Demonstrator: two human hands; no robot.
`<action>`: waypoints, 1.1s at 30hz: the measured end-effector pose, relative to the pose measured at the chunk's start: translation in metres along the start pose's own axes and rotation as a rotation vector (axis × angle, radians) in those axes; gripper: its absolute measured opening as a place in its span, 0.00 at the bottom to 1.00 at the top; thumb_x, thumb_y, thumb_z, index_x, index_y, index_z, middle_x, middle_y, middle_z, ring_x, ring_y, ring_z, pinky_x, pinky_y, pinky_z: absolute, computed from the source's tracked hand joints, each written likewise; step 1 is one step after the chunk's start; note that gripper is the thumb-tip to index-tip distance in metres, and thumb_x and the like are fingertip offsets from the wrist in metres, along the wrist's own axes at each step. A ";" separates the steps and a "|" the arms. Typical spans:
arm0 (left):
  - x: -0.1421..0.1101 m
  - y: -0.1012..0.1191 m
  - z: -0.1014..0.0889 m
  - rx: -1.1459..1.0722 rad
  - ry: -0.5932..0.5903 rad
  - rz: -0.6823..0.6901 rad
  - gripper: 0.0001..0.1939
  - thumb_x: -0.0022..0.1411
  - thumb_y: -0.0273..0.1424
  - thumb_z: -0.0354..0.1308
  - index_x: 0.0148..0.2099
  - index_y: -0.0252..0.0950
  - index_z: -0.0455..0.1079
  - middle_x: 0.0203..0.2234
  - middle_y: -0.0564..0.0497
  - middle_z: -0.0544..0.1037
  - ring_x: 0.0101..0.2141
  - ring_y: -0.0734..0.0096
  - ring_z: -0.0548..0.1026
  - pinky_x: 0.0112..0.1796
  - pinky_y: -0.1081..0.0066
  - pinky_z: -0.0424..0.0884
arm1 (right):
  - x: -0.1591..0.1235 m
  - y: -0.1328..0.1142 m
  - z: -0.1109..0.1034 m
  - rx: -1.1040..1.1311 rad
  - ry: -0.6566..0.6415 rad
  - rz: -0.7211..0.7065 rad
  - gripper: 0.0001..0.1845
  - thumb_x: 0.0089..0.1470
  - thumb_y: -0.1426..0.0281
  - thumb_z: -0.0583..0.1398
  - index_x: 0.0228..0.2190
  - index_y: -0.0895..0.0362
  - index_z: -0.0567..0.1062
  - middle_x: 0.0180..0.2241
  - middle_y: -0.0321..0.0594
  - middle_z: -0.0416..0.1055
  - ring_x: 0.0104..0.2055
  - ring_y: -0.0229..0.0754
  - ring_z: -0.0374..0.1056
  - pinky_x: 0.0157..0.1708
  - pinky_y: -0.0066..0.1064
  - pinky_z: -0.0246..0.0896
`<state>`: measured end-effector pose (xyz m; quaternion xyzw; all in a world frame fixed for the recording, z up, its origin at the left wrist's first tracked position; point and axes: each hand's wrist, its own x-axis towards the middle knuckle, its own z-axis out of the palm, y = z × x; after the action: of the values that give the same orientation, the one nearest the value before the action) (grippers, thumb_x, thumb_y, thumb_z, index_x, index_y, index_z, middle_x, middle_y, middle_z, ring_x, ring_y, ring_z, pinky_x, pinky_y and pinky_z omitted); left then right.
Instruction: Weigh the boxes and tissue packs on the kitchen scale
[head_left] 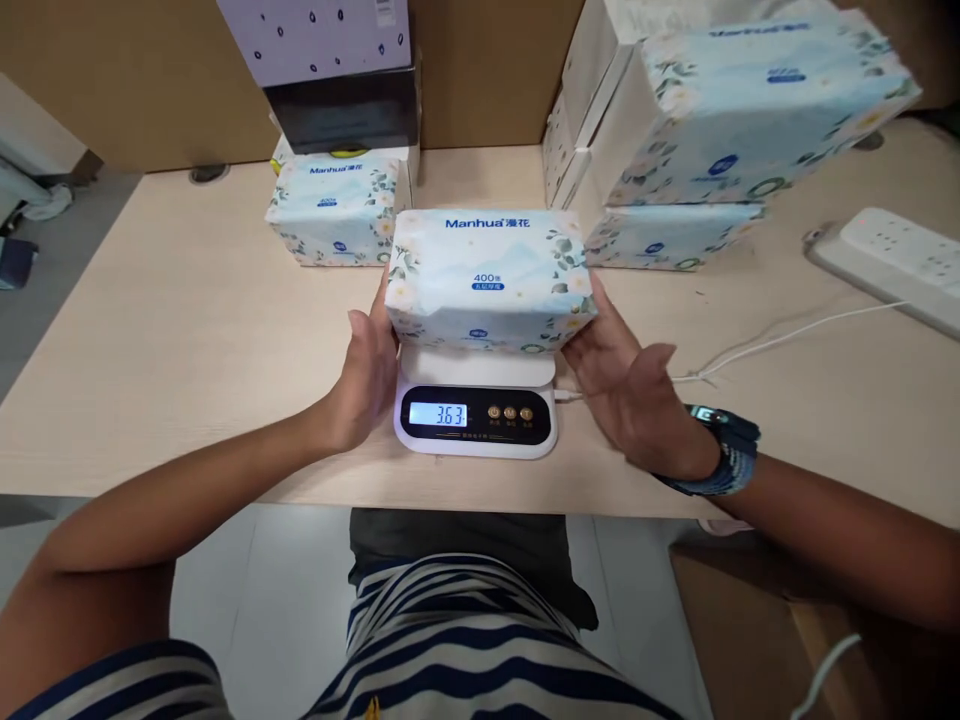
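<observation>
A pack of tissues in pale blue floral wrapping sits on a white digital scale, whose lit display reads 363. At the pack's left side is my left hand, thumb up and fingers stretched along it, partly hidden behind the pack. My right hand is at the pack's lower right corner, palm turned inward, thumb spread and fingertips partly covered by the pack. Both hands look open; whether they touch the wrapping I cannot tell. A watch is on my right wrist.
Another tissue pack stands behind left, beside a black box under a lilac box. More tissue packs are stacked at right. A power strip and a white cable lie on the desk. A cardboard box is below.
</observation>
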<state>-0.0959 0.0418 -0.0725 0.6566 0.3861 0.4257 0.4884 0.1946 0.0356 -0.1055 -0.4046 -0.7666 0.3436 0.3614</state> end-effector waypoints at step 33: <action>-0.002 0.001 0.011 -0.338 -0.013 -0.093 0.53 0.70 0.74 0.43 0.84 0.49 0.52 0.82 0.49 0.60 0.84 0.44 0.37 0.82 0.40 0.46 | 0.005 -0.008 0.002 0.415 0.040 0.200 0.48 0.64 0.27 0.46 0.75 0.32 0.62 0.78 0.28 0.63 0.81 0.62 0.58 0.65 0.56 0.81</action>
<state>-0.0864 0.0366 -0.0739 0.5493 0.3361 0.4572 0.6134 0.1876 0.0363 -0.0985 -0.4023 -0.6283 0.5200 0.4159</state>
